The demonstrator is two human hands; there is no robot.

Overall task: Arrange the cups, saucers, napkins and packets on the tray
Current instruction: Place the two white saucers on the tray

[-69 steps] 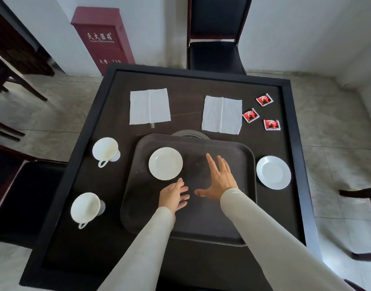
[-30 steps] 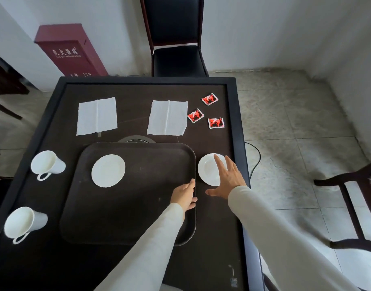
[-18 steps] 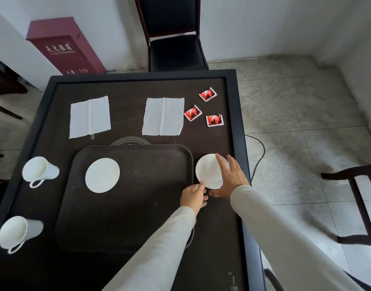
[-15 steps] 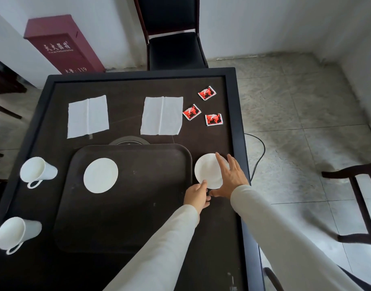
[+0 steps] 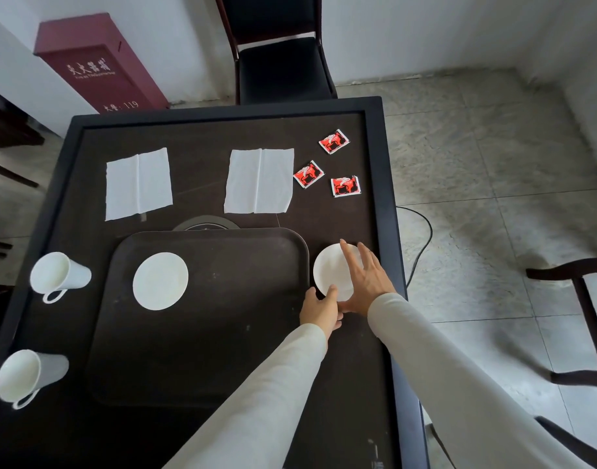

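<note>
Both hands meet at the second saucer, just off the tray by the counter's right edge. The right hand is spread flat over it, hiding its far side. The left hand is at its near rim (pinching or merely touching, I cannot tell). Only the first saucer is on the tray; the cups, napkins and packets remain off it.

A dark table with a raised black rim is seen beneath the left hand and the right hand. Beyond the hands, at the table's far edge, a black padded chair is set before a white wall. Beyond and well left of them, a dark red cabinet with pale lettering is placed by the wall. Right of the right hand, grey mottled floor tiles are crossed by a black cable, and part of a dark wooden chair is seen further right.
</note>
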